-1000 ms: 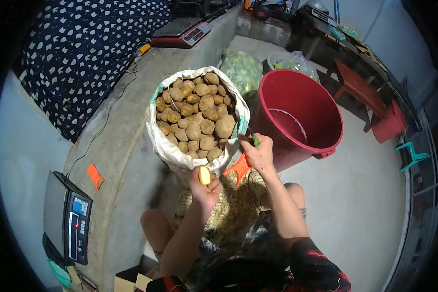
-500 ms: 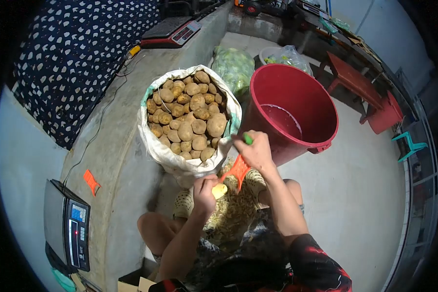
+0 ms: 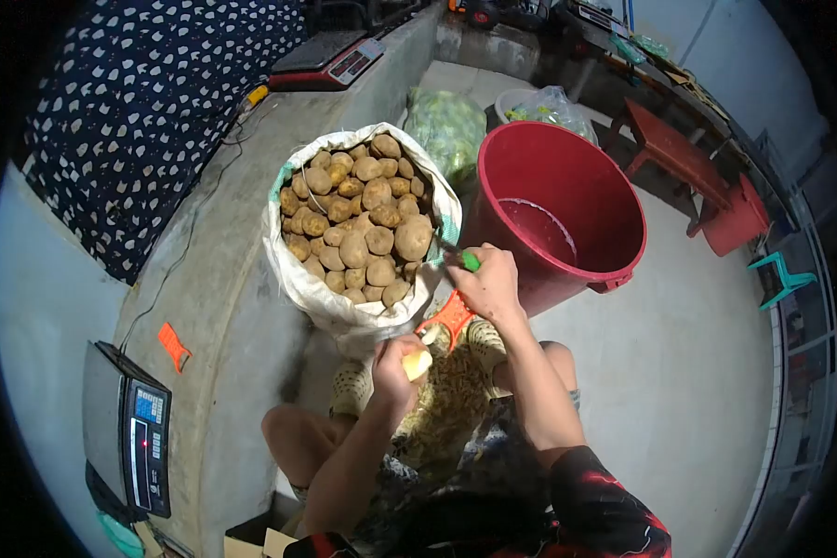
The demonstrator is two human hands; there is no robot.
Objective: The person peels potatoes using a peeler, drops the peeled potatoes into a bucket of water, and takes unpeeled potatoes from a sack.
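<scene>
My left hand (image 3: 395, 372) is closed around a peeled, pale yellow potato (image 3: 417, 364) held above the floor between my feet. In my right hand (image 3: 490, 284) is an orange peeler (image 3: 452, 318), its blade end close to the potato. The same hand also grips a knife with a green handle (image 3: 471, 261), its dark blade pointing toward the sack. A pale piece of peel (image 3: 431, 336) shows at the peeler's end. Just beyond my hands stands a white sack (image 3: 318, 302) full of unpeeled potatoes (image 3: 354, 249).
Peelings (image 3: 442, 400) cover the floor between my shoes. A big red tub (image 3: 560, 200) with a little liquid stands right of the sack. Behind are bagged green vegetables (image 3: 445, 126). On the left ledge lie another orange peeler (image 3: 173, 347) and a digital scale (image 3: 147, 437).
The peeler has moved slightly up and left, away from the potato's side, and a pale piece of peel now shows at its end. The potato has turned more upright in my left hand.
</scene>
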